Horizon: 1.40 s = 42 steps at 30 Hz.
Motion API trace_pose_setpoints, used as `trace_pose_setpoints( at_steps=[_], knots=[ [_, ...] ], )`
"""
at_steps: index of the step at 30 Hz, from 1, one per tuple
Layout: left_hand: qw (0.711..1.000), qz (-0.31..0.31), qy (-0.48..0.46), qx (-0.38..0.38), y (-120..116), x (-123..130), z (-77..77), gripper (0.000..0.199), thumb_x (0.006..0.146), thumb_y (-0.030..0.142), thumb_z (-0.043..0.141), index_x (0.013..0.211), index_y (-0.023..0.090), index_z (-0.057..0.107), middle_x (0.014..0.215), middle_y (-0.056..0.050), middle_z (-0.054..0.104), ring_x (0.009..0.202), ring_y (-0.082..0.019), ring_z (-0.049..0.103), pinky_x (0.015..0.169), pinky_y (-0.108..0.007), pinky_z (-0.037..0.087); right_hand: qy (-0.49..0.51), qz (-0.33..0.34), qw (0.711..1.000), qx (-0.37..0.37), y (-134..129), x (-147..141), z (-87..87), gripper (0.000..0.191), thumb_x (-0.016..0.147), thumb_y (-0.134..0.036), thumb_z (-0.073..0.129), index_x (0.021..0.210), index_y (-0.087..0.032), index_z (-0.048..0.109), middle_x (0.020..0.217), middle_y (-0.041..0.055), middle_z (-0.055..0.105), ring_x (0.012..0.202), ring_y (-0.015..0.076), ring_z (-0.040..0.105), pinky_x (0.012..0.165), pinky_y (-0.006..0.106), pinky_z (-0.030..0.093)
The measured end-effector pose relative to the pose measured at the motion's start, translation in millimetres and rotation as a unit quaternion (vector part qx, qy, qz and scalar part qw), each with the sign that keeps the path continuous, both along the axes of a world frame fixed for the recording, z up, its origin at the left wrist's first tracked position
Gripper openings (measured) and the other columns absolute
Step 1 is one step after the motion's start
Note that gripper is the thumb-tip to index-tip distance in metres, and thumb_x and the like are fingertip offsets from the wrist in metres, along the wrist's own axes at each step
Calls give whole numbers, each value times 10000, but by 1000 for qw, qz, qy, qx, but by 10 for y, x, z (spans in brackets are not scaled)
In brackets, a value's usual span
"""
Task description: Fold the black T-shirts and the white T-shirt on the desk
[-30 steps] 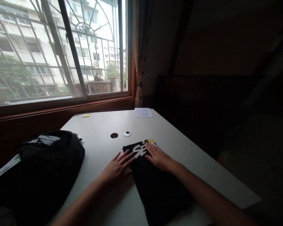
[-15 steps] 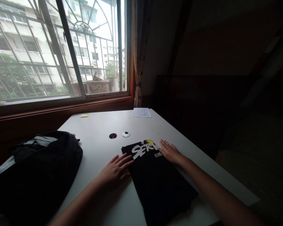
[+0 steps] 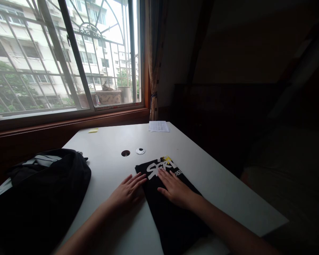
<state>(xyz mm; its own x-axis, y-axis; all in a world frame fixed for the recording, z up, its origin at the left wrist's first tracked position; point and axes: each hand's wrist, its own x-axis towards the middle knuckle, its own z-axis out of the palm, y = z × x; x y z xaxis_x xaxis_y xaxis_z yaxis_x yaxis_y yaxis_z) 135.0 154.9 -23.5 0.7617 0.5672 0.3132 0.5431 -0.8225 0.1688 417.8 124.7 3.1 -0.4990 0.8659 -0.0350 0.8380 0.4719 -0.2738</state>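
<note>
A folded black garment [image 3: 159, 205] with white lettering and a yellow print at its far end lies flat on the white table [image 3: 117, 138]. My left hand [image 3: 127, 189] rests at the garment's left edge, fingers spread, the fingertips touching the cloth. On top of the garment, over the lower part of the lettering, lies my right hand [image 3: 175, 187], open with its fingers stretched out. Neither hand grips anything. The near part of the garment is partly covered by my right forearm.
A heap of dark clothing [image 3: 50, 191] fills the table's left side. Farther back are a round hole [image 3: 126, 153], a white disc-shaped cover [image 3: 140, 151], papers [image 3: 158, 126] and yellow notes [image 3: 93, 130]. A barred window and curtain [image 3: 154, 71] stand behind.
My right hand has moved left from the garment's right edge onto its middle, over the lettering. My left hand stays at the left edge. The view has shifted slightly.
</note>
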Motion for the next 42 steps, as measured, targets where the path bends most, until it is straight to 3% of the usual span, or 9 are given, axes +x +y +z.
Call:
trace_pose_setpoints(
  at_steps=[7,17,21,23,25,28,33,42],
  knots=[
    [1000,9,-17,18,60,-6,-79,536,1006,322,509,1521,272,368,1523,-76,488,1425,-259,424,1169,-523,383,20,96,995,2,-370,-207,71,709,1022,-582,333,1601,-207,170,1665,60,94,1539,247,78,1258,475,32],
    [999,9,-6,45,79,0,-107,521,1014,242,441,1529,253,362,1512,-85,499,1409,-266,446,1145,-518,419,77,200,975,-63,-632,-198,249,677,1014,-556,400,1593,-274,192,1646,53,205,1528,242,149,1255,475,19],
    [999,12,6,33,82,-2,-95,522,1021,241,420,1537,255,342,1531,-69,478,1426,-257,422,1154,-518,409,108,251,958,-92,-689,-168,369,740,971,-582,487,1591,-285,213,1627,60,275,1506,248,239,1254,456,35],
    [999,12,8,28,84,-8,-95,512,1026,251,416,1534,259,347,1533,-62,476,1430,-250,416,1158,-511,405,120,255,955,-91,-683,-149,365,789,954,-610,501,1597,-274,192,1640,58,237,1508,246,234,1256,438,59],
    [999,12,8,28,85,-15,-98,508,1028,262,424,1531,268,353,1533,-58,477,1430,-247,416,1164,-505,399,117,201,970,-66,-653,-114,297,774,981,-611,438,1605,-253,151,1660,57,152,1522,247,180,1257,442,75],
    [999,15,6,30,79,-23,-93,524,1027,275,438,1541,285,337,1541,-52,466,1431,-248,414,1169,-506,391,76,60,995,-19,-588,3,114,713,1023,-594,305,1606,-225,127,1667,53,79,1536,249,100,1257,469,74],
    [999,19,16,21,53,-27,-53,546,1022,270,451,1550,308,317,1543,-36,463,1423,-250,427,1171,-507,386,4,-126,992,9,-543,382,-126,756,1003,-658,237,1600,-198,178,1665,54,96,1537,256,85,1256,483,96],
    [999,19,20,22,35,-17,-33,565,1007,231,467,1548,299,321,1556,-38,445,1430,-253,416,1169,-515,385,-35,-200,979,7,-606,1044,-268,726,1006,-649,195,1603,-239,153,1663,20,137,1534,248,93,1245,506,133]
  ],
)
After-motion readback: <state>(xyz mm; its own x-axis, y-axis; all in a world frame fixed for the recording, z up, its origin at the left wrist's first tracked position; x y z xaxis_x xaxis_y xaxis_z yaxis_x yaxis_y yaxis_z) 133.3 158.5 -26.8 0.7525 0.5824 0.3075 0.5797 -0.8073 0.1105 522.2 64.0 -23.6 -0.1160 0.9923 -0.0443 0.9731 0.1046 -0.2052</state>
